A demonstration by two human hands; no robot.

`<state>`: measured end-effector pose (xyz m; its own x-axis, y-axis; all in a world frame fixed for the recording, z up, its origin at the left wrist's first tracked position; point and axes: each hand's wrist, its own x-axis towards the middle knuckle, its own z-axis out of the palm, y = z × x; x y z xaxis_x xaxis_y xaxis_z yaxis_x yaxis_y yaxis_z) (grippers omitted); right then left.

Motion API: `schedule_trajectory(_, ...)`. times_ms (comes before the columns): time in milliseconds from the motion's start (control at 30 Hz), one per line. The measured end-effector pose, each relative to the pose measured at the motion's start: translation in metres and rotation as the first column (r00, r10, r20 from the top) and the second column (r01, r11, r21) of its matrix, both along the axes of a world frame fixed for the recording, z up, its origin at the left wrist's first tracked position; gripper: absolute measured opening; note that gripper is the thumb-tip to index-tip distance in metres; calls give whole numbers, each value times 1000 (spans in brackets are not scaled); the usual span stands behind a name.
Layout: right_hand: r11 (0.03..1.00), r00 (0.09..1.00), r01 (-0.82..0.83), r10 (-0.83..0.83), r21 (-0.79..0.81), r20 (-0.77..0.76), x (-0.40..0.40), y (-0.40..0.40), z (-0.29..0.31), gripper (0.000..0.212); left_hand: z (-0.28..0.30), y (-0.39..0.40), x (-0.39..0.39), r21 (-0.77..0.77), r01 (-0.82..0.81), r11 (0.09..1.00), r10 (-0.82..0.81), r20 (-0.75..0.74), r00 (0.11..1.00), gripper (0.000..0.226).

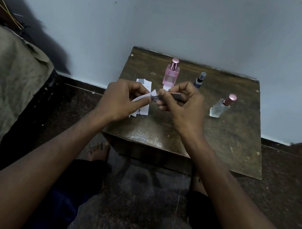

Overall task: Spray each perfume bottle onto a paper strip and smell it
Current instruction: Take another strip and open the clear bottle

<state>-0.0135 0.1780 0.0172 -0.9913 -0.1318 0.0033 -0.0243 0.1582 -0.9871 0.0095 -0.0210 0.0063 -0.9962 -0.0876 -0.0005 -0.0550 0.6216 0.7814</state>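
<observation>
I look down on a small, worn dark wooden table (230, 142) set against a pale blue-grey wall (161, 17). The floor (285, 175) is dark and speckled. At my left sits something draped in crumpled olive cloth (3, 81). Light is dim.

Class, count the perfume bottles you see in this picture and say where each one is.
4. A pink bottle stands at the back of the table, a dark blue bottle to its right, a clear bottle nearer the right edge, and a slim dark bottle in the right hand.
</observation>
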Motion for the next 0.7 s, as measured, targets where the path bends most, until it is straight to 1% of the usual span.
schedule_trajectory(100,988,993,-90,99,129,-69,3,4,2,36,3,6,1,37,12,999,-11,-25,1000,13)
schedule_trajectory(133,978,986,-100,123,185,-117,4,5,2,35,4,7,1,32,14,999,-13,-40,999,13)
schedule_trajectory(200,945,965,-66,142,320,-220,7,4,1,26,5,8,2,3,20,1000,-19,-81,996,15)
schedule_trajectory(233,933,957,-57,152,356,-245,8,4,2,22,7,9,3,-8,28,1000,-29,-101,994,16)
schedule_trajectory(300,931,958,-41,140,362,-252,5,7,6,17,9,10,3,-32,41,999,-45,-135,990,20)
schedule_trajectory(333,939,963,32,63,342,-263,2,11,10,16,9,8,3,-42,20,999,-26,-141,990,22)
schedule_trajectory(367,941,955,157,-69,299,-287,-2,19,14,15,8,4,2,-47,-21,999,15,-140,990,23)
schedule_trajectory(400,924,924,296,-212,242,-318,-6,29,19,15,7,0,2,-48,-70,996,63,-134,989,23)
schedule_trajectory(433,895,882,399,-316,199,-349,-8,39,22,15,4,-5,2,-45,-108,993,102,-120,988,22)
schedule_trajectory(467,876,856,445,-354,187,-377,-7,46,23,14,2,-8,3,-33,-127,991,123,-97,988,21)
schedule_trajectory(500,873,854,438,-330,214,-402,-3,50,23,13,1,-10,4,-8,-133,991,132,-67,989,20)
schedule_trajectory(567,876,878,337,-159,346,-452,6,50,20,11,2,-12,6,59,-140,988,141,-20,990,18)
schedule_trajectory(633,820,875,267,16,507,-485,7,50,16,9,5,-11,3,109,-148,983,147,15,989,14)
schedule_trajectory(700,754,884,249,79,607,-461,3,54,13,7,6,-7,0,132,-146,981,141,43,989,17)
